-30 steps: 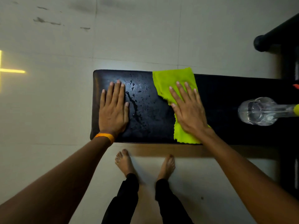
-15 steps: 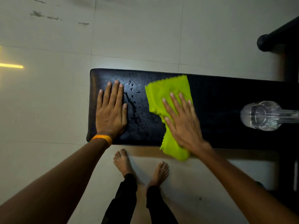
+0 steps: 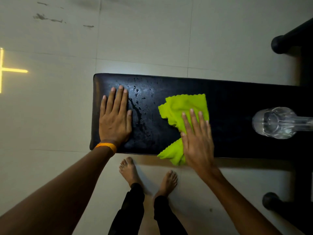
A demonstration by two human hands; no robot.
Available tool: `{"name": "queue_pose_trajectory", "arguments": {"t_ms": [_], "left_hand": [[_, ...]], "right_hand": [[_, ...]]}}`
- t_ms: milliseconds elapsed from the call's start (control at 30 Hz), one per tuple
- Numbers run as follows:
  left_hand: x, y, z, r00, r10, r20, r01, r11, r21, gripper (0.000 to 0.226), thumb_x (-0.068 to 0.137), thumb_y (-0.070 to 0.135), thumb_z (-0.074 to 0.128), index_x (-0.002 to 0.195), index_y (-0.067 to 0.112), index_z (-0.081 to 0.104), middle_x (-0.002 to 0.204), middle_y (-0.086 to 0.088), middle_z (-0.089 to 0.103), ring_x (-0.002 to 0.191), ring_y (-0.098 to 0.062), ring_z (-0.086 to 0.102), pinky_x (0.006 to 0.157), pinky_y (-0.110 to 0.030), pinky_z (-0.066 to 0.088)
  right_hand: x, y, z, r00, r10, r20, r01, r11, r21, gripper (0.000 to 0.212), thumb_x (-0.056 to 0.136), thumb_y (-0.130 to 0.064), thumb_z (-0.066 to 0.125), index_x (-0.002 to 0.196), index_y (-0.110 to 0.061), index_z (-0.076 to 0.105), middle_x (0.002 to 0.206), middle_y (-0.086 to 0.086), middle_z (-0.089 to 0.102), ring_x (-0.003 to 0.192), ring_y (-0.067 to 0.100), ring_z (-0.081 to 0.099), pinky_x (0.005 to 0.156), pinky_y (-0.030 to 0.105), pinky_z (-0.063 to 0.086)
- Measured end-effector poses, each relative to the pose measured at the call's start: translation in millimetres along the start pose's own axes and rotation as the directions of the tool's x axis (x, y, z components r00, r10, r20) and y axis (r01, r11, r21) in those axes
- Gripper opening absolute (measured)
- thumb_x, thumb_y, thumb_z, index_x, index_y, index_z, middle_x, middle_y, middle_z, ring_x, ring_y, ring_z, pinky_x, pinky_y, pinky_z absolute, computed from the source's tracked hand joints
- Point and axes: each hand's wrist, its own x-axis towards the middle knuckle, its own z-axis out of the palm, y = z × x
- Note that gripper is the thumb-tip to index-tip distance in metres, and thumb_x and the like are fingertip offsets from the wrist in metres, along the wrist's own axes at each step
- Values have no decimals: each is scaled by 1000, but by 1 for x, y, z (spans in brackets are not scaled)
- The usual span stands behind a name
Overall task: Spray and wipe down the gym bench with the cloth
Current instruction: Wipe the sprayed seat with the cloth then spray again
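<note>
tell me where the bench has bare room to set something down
Bare bench pad lies between the green cloth and the clear bottle. Crowded: the end with the left hand and water droplets; the right hand presses the cloth.

Gym (padded bench, tiled floor)

Dim, greenish indoor light. A pale glare patch lies on the floor just beyond the bench; droplets on its black top glint. A yellow streak glows at left. Right side sinks into shadow. Edges bend; detail soft.
</note>
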Motion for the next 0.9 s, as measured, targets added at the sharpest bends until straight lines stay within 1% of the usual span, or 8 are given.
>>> {"name": "queue_pose_trajectory", "arguments": {"t_ms": [167,233,333,433,533,667,800,900], "left_hand": [[0,-1,3,1000,11,-14,-11,1000,4,62,102,33,26,160,11,18,168,-8,16,156,-26,10,127,-48,9],[-1,0,3,1000,14,-26,-14,1000,1,62,102,32,28,160,11,18,168,-8,17,156,-26,11,127,-48,10],[-1,0,1,1000,11,-29,-11,1000,-1,63,101,31,29,160,11,18,168,-8,17,156,-25,12,126,-48,10],[-1,1,0,999,11,-39,-11,1000,-3,63,101,30,31,160,11,19,168,-8,17,156,-26,12,126,-48,10],[0,1,1,999,9,-46,-9,1000,0,63,101,30,31,159,10,20,168,-8,18,156,-26,13,126,-48,11],[0,1,2,998,8,-54,-8,1000,13,62,101,30,29,159,9,22,167,-9,19,155,-26,14,126,-48,12],[1,0,3,999,19,-43,-18,1000,19,62,101,31,28,159,9,22,167,-9,20,155,-27,15,126,-48,13],[-1,1,0,1000,11,-22,-11,1000,10,62,101,31,27,159,9,21,167,-9,19,156,-27,13,126,-49,13]], "right_hand": [[112,-9,-4,926,347,-148,-337,937,91,56,103,-38,29,157,-23,31,166,6,24,155,30,15,125,51,12],[117,-29,-1,944,296,-143,-284,954,101,56,102,-37,30,156,-24,35,166,5,26,155,30,16,126,51,12],[62,-48,5,996,45,-74,-38,995,94,55,104,-35,32,158,-25,30,168,4,19,156,28,11,127,50,10],[-7,-48,9,992,-127,24,124,988,90,56,103,-34,34,159,-25,27,168,3,17,157,27,9,126,49,14],[-17,-45,11,992,-118,35,116,992,52,59,101,-34,38,159,-26,26,168,2,18,156,27,10,125,49,17],[62,-67,7,998,-55,-27,56,997,53,57,104,-36,37,159,-28,25,168,2,18,156,28,11,127,48,11],[141,-88,6,997,20,-76,-15,997,73,53,103,-38,30,155,-27,36,164,2,31,155,28,19,126,48,12],[117,-89,9,996,-8,-89,14,997,71,54,104,-37,31,157,-24,33,166,3,27,155,27,17,126,48,12]]}}
